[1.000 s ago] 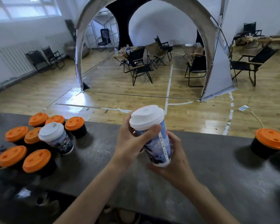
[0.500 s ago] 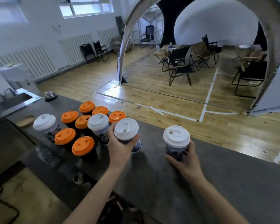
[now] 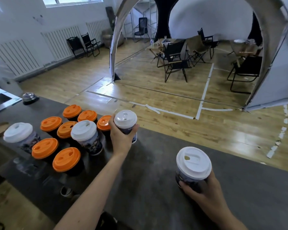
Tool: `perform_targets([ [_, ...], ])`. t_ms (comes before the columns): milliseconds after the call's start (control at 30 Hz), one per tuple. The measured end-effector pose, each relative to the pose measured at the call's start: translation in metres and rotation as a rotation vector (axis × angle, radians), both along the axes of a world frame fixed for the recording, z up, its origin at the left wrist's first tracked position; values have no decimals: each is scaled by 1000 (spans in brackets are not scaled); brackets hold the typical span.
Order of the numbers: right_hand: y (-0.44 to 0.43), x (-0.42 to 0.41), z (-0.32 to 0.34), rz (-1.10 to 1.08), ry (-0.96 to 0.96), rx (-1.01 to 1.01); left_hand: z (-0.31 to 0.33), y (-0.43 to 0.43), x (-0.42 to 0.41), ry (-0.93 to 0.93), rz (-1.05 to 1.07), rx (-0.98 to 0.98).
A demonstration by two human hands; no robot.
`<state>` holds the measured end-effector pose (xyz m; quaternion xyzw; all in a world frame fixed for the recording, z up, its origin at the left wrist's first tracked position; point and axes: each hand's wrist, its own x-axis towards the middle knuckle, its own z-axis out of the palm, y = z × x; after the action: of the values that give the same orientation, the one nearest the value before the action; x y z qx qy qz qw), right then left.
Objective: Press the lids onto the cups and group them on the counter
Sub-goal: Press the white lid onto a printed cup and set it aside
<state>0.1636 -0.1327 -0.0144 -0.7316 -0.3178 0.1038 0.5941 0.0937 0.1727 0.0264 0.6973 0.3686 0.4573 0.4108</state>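
Fingers (image 3: 112,122) of your left hand (image 3: 121,140) curl round the far cup (image 3: 125,119), which stands upright near the back edge of the dark counter (image 3: 148,188), just beside the cluster of orange-lidded cups (image 3: 66,159). Your right hand (image 3: 204,195) wraps low round the near cup (image 3: 194,163), well apart to the right. Treat both as light paper cups: thin walls likely buckle under a squeeze, and you cannot tell whether they are filled. Grip mid-wall, gently, and keep them upright. Their white lids look seated; any pressing belongs on the rim.
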Motion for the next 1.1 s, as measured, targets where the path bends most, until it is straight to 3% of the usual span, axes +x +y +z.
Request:
perform_targets([
  [233, -27, 0, 5, -41, -42, -16, -15, -11, -11, 39, 12, -110],
  [333, -53, -1, 6, -75, -69, -44, -25, -59, -33, -35, 48, -271],
  [400, -77, -3, 2, -123, -64, -43, -35, -101, -49, -58, 23, -209],
  [467, -101, -8, -1, -131, -49, -60, -36, -138, -56, -85, -145, -118],
  [567, -126, -16, 0, -140, -25, -110, -18, -186, -40, -32, -547, -158],
  [667, -137, -22, -2, -123, 6, -126, 8, -238, -7, -22, -888, -306],
  [767, -142, -21, -9, -84, 38, -133, 15, -277, 23, -33, -1100, -494],
  [833, -139, -19, -7, -78, 63, -106, 14, -294, 30, -46, -1081, -563],
  [967, -133, -15, -8, -184, 89, -27, 5, -305, 26, -163, -908, -472],
  [1100, -133, -12, -12, -182, 54, -39, 6, -295, 31, -109, -943, -520],
])
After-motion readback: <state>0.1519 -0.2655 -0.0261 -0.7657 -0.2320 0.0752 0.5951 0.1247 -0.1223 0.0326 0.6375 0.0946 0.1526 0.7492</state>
